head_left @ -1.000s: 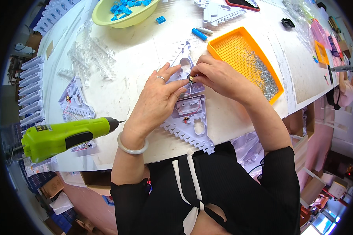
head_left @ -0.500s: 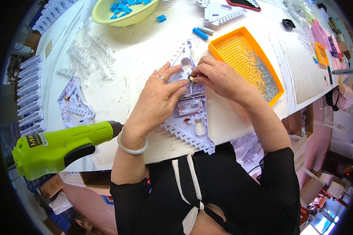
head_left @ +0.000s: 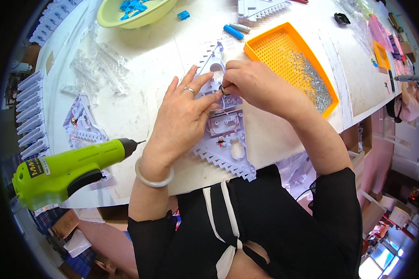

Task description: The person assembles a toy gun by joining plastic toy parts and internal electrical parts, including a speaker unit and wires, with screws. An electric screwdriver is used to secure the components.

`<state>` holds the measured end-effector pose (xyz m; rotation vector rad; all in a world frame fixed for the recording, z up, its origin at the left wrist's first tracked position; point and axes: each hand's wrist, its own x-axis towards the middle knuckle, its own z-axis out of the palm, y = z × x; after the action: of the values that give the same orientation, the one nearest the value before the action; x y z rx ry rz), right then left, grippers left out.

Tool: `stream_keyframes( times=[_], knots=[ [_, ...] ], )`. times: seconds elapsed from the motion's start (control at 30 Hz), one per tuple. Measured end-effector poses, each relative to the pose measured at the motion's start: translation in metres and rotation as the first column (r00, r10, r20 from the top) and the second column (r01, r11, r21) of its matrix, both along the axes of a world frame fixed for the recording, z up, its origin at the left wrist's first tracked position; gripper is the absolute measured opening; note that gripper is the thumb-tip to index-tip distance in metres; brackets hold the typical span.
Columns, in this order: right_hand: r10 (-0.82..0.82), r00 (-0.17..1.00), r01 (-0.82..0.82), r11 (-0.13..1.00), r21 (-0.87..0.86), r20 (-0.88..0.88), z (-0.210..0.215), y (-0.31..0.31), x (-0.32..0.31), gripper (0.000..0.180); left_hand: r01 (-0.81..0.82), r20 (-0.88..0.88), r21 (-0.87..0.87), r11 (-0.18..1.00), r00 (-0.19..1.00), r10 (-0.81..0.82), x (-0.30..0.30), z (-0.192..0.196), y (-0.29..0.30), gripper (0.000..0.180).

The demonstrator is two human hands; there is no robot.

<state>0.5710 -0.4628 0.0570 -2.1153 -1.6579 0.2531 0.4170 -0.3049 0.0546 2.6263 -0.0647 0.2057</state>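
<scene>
A lavender plastic housing with a sawtooth edge lies on the table before me, with red and white wires and a small battery-like compartment inside it. My right hand pinches a small dark round part over the upper section of the housing; its exact kind is hidden by the fingertips. My left hand rests along the left side of the housing with its fingers spread. Its index fingertip meets the small part, and the thumb lies just below.
A green electric screwdriver hangs at the left. An orange tray of screws stands at the right. A second housing, clear plastic pieces, a yellow bowl with blue parts and a blue cylinder lie around.
The whole view has shifted slightly. My right fingers have closed in further over the small part, which is now more covered. The housing stays in place beneath my hands.
</scene>
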Motion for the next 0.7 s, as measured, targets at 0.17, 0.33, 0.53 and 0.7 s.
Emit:
stream_keyframes(
  times=[0.17,0.33,0.53,0.7],
  knots=[
    [-0.064,0.997,0.064,0.998,-0.012,-0.050,-0.001,-0.001,-0.002,0.010,-0.006,-0.035,-0.111,0.994,0.999,0.002,0.000,-0.007,0.004,0.026],
    [-0.118,0.989,0.128,0.985,0.113,-0.094,-0.004,-0.013,-0.010,0.012,-0.084,-0.031,-0.340,0.937,0.996,0.079,-0.014,-0.004,0.005,0.025],
    [-0.290,0.905,0.345,0.928,0.138,-0.313,0.012,-0.030,-0.033,0.015,-0.126,0.007,-0.362,0.924,0.990,0.138,-0.035,-0.002,-0.003,0.017],
    [-0.141,0.984,0.157,0.974,0.166,-0.105,0.009,-0.028,-0.052,0.016,-0.138,0.131,-0.293,0.946,0.975,0.182,-0.036,-0.004,-0.008,0.010]
  ],
)
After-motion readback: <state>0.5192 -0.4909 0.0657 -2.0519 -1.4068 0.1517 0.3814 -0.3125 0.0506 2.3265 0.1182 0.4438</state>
